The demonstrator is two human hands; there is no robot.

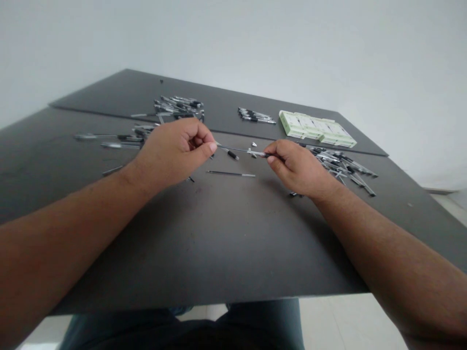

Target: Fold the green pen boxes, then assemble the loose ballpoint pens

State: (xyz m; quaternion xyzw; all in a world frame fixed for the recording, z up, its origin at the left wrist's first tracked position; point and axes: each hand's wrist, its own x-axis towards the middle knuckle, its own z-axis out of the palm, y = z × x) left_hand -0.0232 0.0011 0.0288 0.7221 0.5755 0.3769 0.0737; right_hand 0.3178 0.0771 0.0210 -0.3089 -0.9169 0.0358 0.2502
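My left hand (pixel 182 148) is closed, its thumb and index finger pinching one end of a thin dark pen refill (pixel 233 148). The refill's other end meets a clear pen barrel (pixel 256 153) with a dark grip. My right hand (pixel 297 165) is closed on that barrel's grip end. The two hands are apart above the dark table, joined only by this line of parts. On the table below lies a loose refill (pixel 229 173), and a short black-gripped pen part (pixel 232 155) rests just behind it. Small clear tips (pixel 254 144) lie near the barrel.
Pen parts are heaped behind my left hand (pixel 178 106) and beside my right hand (pixel 346 167). A small group of pens (pixel 255 115) lies at the back middle, left of pale green boxes (pixel 301 125). The dark table (pixel 219 243) has its front edge near my legs.
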